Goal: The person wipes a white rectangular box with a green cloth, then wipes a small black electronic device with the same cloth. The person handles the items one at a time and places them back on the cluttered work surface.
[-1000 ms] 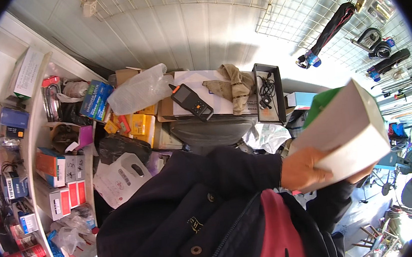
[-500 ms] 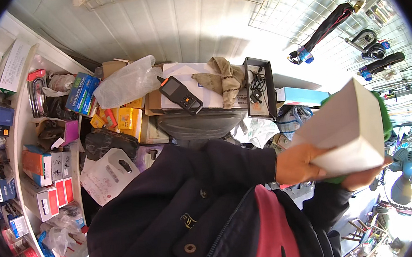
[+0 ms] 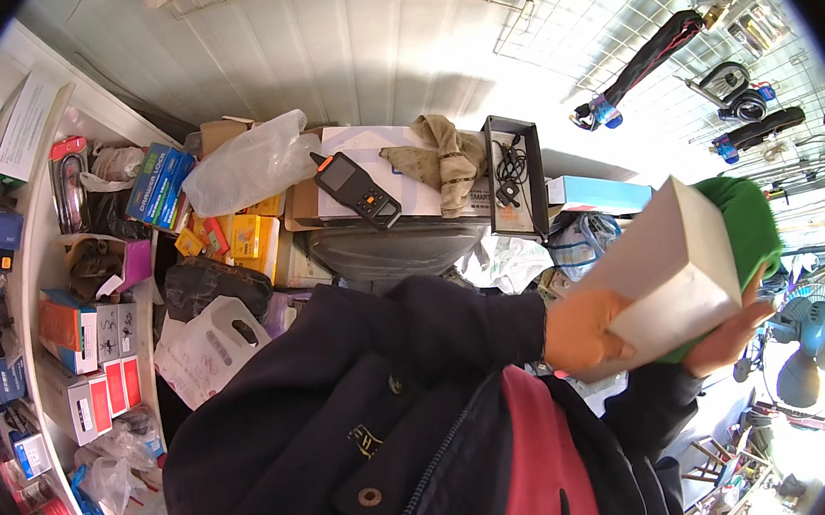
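A plain white box [image 3: 650, 273] is tilted in front of my chest on the right side. My left hand [image 3: 581, 330] grips its left lower side, fingers partly hidden against the box. A bunched green cloth [image 3: 746, 227] lies along the box's right side, much of it behind the box. My right hand [image 3: 732, 334] presses this cloth against the box, its fingers reaching up along the cloth.
Ahead, a black-and-orange handheld device [image 3: 357, 191], a crumpled tan cloth [image 3: 453, 163] and a black open box with a cable [image 3: 515, 181] lie on boxes. Packed shelves [image 3: 100, 391] stand left. A fan [image 3: 812, 331] and hanging goods on a wire grid are right.
The white box has shifted left and slightly down. More of the green cloth shows beyond its right side, and my right hand's fingers now point further upward.
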Available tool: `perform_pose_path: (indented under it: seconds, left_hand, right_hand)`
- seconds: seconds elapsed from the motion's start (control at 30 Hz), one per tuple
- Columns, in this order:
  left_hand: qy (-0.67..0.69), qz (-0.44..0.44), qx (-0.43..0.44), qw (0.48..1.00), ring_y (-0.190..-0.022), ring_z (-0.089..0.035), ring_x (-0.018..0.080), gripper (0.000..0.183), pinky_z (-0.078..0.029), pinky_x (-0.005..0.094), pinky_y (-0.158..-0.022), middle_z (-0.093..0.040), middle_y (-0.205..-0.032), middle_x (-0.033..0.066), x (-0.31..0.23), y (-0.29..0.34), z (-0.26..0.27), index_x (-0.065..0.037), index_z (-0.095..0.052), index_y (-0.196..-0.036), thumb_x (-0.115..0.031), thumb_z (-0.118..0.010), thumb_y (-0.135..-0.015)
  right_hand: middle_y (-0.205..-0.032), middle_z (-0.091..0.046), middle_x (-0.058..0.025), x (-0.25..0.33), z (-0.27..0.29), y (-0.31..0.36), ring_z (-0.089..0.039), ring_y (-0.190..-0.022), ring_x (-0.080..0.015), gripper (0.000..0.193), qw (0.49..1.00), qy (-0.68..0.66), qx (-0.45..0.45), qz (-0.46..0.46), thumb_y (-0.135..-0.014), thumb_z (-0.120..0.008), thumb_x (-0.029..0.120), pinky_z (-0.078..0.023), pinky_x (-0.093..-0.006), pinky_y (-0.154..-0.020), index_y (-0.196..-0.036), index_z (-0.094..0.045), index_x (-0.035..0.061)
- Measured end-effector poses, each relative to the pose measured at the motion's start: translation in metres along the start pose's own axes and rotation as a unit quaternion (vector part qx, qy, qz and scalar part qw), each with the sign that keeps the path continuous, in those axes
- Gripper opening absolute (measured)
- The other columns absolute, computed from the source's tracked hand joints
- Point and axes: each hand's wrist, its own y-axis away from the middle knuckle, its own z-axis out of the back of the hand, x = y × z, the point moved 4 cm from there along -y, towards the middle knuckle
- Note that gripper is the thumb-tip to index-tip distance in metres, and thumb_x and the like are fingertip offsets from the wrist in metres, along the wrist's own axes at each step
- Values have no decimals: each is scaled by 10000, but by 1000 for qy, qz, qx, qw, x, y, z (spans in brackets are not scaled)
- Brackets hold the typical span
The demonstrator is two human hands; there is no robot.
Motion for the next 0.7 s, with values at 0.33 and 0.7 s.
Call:
perform_pose_path:
  seconds: [0.33,0.7]
  left_hand:
    - [89,94,-71,989,-809,-655,109,136,-553,327,-755,-704,-866,11,-11,-24,54,14,-718,-1033,-7,-619,-941]
    - [149,65,-115,980,-1007,-663,143,349,-533,329,-920,-730,-1120,98,-1,-18,48,28,-629,-1282,10,-639,-934]
  right_hand:
    - [-1623,-321,-234,-34,-25,60,-336,-1497,-344,1036,972,-15,210,105,-979,-498,710,-276,-473,-1218,-1619,-200,-48]
    - [-1582,-406,-171,-59,-21,48,-437,-1426,-310,898,987,23,159,7,-1023,-507,620,-392,-438,-1135,-1630,-244,12]
